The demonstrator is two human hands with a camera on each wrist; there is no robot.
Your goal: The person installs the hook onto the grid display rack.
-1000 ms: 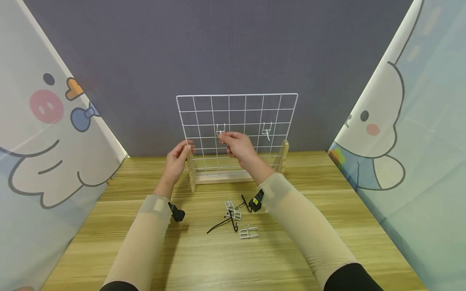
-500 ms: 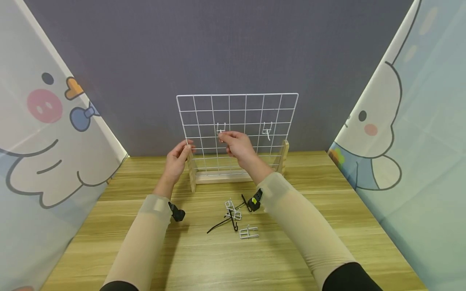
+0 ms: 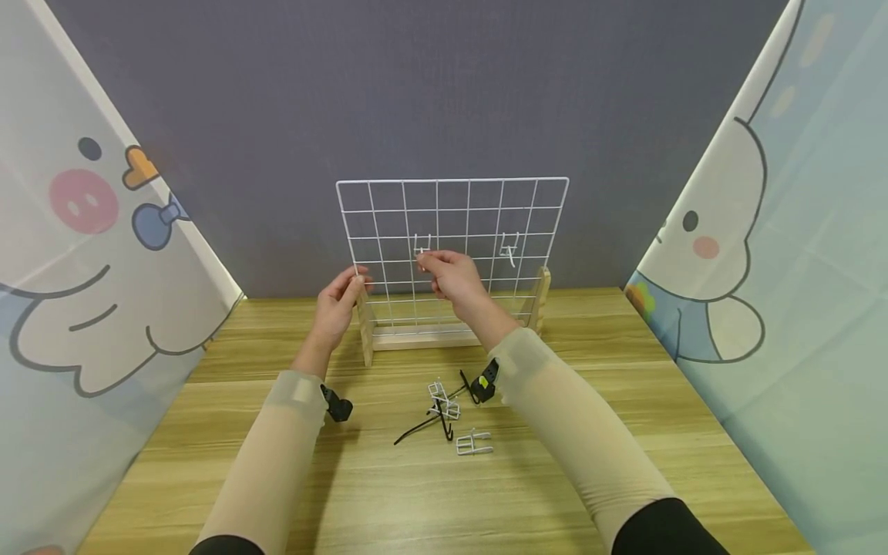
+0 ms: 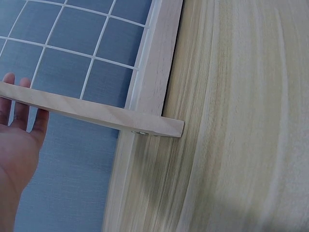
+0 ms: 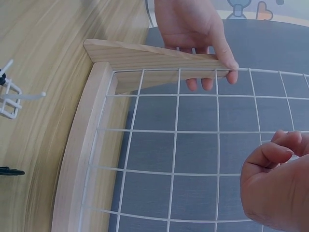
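A white wire grid panel (image 3: 451,180) stands upright in a wooden stand (image 3: 423,340). My left hand (image 3: 335,312) grips the stand's left side post (image 4: 96,111), thumb in front and fingers behind, as the right wrist view shows. With thumb and forefinger, my right hand (image 3: 458,284) pinches a white wire hook (image 3: 422,249) at the panel, left of centre. The hook's two upper prongs stand against the grid; whether they are caught over a wire cannot be told. Most of its lower part is hidden by the fingers. Another white hook (image 3: 509,250) hangs on the panel farther right.
On the wooden table (image 3: 388,493) in front of the stand lie several white hooks, one apart from the rest (image 3: 474,444), and some thin black hooks (image 3: 444,422) tangled among them. A grey wall (image 3: 444,92) rises behind, with printed curtains at both sides.
The pinched white hook and my right wrist shift only very slightly. My left hand keeps its grip on the side post, and the things on the table have not moved.
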